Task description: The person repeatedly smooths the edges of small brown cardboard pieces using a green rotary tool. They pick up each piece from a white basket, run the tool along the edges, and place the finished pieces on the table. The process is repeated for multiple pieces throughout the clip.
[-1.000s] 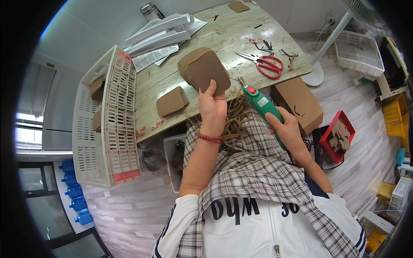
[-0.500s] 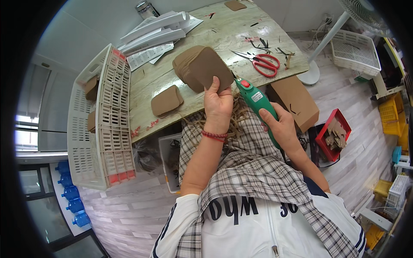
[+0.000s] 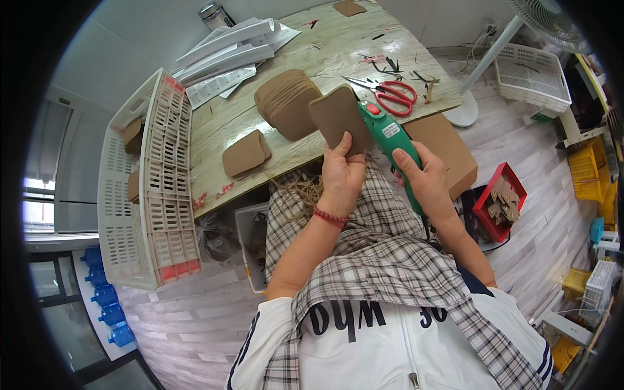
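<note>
My left hand [image 3: 343,170] pinches the lower end of a brown rounded-square piece [image 3: 338,117], thumb on top. The piece could be leather or board; I cannot tell which. In my right hand [image 3: 426,177] is a green handheld electric cutter [image 3: 387,131] with a red button, my fingers wrapped round its body. Its head lies against the right edge of the brown piece; the tip is hidden there. A fanned stack of similar brown pieces [image 3: 285,104] rests on the table just beyond my left hand. A smaller brown stack [image 3: 246,154] lies nearer the table's front edge.
Red-handled scissors [image 3: 393,96] and dark scraps lie on the table [image 3: 318,58]. Papers [image 3: 224,55] are at the back, a white crate [image 3: 172,175] at the left. A cardboard box [image 3: 445,153], a red tray [image 3: 502,200] and a fan [image 3: 497,49] stand to the right.
My left hand has brought the brown piece rightward, off the stack, so its edge now meets the cutter's head. My right hand keeps its grip on the cutter. The view has shifted slightly.
</note>
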### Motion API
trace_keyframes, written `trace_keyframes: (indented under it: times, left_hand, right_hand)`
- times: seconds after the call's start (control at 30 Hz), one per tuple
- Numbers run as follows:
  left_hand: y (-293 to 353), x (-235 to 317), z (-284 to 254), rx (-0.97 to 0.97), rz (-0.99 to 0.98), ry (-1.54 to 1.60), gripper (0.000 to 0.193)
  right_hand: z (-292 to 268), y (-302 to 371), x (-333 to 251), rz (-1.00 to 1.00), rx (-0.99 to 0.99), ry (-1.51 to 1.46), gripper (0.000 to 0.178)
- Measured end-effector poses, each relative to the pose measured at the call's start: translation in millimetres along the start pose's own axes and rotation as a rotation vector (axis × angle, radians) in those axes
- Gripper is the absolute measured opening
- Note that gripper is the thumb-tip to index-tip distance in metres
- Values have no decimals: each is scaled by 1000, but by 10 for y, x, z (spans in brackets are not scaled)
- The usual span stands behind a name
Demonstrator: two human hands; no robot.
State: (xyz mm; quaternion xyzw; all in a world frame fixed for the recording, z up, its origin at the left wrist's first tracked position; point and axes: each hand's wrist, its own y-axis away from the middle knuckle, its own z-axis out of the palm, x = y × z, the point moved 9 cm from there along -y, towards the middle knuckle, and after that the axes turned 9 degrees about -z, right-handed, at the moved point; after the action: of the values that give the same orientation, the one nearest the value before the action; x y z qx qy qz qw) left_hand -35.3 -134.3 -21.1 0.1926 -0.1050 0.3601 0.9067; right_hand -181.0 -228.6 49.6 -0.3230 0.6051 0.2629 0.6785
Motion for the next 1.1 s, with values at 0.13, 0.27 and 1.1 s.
trace_keyframes:
  times: [0.13, 0.27, 1.1]
  left_hand:
    - [46, -5, -44, -15, -27, -112, 40]
    - [80, 238, -72, -71, 15, -337, 36]
    - [471, 641, -402, 44, -407, -932, 40]
  right_hand:
    - [-66, -19, 19, 13, -4, -19, 35]
    - [-136, 26, -54, 86, -73, -31, 33]
    - [-49, 259, 200, 155, -296, 99, 37]
